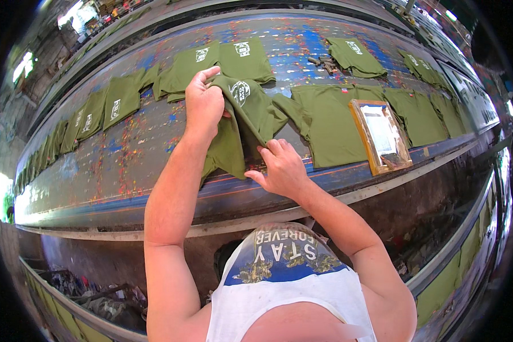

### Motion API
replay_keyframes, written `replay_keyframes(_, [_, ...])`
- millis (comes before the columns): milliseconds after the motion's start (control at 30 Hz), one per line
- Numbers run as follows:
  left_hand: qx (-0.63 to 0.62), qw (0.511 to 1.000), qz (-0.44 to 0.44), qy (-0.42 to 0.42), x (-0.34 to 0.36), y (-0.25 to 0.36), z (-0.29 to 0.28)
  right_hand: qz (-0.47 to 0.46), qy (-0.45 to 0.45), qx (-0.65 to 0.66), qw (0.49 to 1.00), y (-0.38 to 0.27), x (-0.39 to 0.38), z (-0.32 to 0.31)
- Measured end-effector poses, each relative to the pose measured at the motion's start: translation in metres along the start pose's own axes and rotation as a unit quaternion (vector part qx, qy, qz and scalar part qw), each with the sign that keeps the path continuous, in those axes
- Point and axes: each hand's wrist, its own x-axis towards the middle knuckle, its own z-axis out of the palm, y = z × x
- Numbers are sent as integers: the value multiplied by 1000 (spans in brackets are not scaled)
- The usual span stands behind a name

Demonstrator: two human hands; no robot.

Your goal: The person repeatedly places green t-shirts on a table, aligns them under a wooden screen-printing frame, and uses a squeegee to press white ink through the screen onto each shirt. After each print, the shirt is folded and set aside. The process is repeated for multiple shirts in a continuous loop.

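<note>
An olive-green T-shirt (257, 108) with a white print hangs in folds between my hands, partly lifted off the long table. My left hand (204, 102) is closed on its upper left edge, pinching the cloth. Lower down, my right hand (282, 168) has its fingers curled at the shirt's right-hand edge, the thumb held apart from them. Part of the shirt lies in shadow under the raised fold. Just right of it, another green T-shirt (329, 128) lies flat, with no print visible on the part that shows.
A wood-edged printing screen (363, 137) rests on shirts at the right. Printed green shirts (119, 105) line the far side and left of the paint-spotted table (137, 165). Small dark pieces (325, 64) lie in a pile. The table's pale front rail (211, 229) runs before me.
</note>
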Motion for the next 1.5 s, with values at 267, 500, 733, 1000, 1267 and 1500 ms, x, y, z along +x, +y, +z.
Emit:
replay_keyframes(267, [-16, 998, 41, 42, 13, 23, 5, -14, 42, 31, 999, -14, 31, 6])
replay_keyframes(500, [115, 979, 150, 79, 46, 98, -23, -92, 113, 90, 985, 47, 85, -113])
replay_keyframes(733, [182, 964, 193, 24, 74, 154, 11, -85, 95, 60, 990, 114, 166, -256])
replay_keyframes(1000, [293, 945, 146, 1, 143, 140, 105, -67, 58, -104, 991, 266, 225, -268])
replay_keyframes(1267, [183, 959, 168, 140, 254, 74, 188, 3, 206, -33, 978, 406, 274, -186])
replay_keyframes(1500, [330, 915, 103, 209, 258, -84, 196, 15, 116, 9, 993, 483, 214, -76])
